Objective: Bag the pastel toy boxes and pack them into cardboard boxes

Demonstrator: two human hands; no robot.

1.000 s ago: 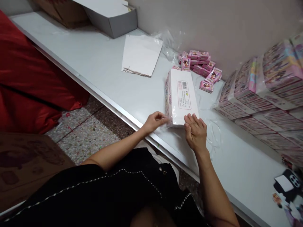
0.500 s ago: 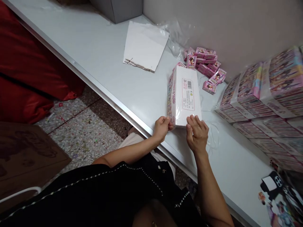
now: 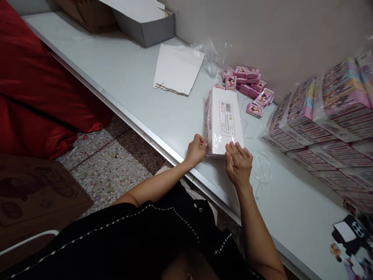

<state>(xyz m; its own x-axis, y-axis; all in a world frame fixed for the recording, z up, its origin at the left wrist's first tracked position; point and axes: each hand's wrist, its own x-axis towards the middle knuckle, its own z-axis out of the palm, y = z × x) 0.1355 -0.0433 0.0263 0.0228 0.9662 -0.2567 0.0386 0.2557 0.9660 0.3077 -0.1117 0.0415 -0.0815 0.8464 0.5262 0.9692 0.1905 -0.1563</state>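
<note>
Seen from the head camera, a person in a black top with white beaded trim works with two bare hands at a long pale bench [image 3: 163,116], where a white box [image 3: 225,120] wrapped in clear film [image 3: 217,147] lies near the front edge. The box's long axis runs away from the person, its near short end between the hands and its far short end toward a pile of small pink boxes [image 3: 250,83] by the wall; that axis cuts obliquely across the line of the bench edge. The white printed face is up, the barcode toward the far end, and a colourful side faces left. The left hand [image 3: 196,151], fingers bent, is at the film by the near left corner; whether the fingertips are clamped on it cannot be told. The right hand [image 3: 239,165] rests with its fingers extended on the near right part of the box, its thumb apart, gripping nothing. To the right stand stacked wrapped boxes [image 3: 326,132]; beyond the box to the left lie white card sheets [image 3: 178,68], with crumpled clear plastic [image 3: 214,58] just beside them and a grey box [image 3: 159,32] farther back
</note>
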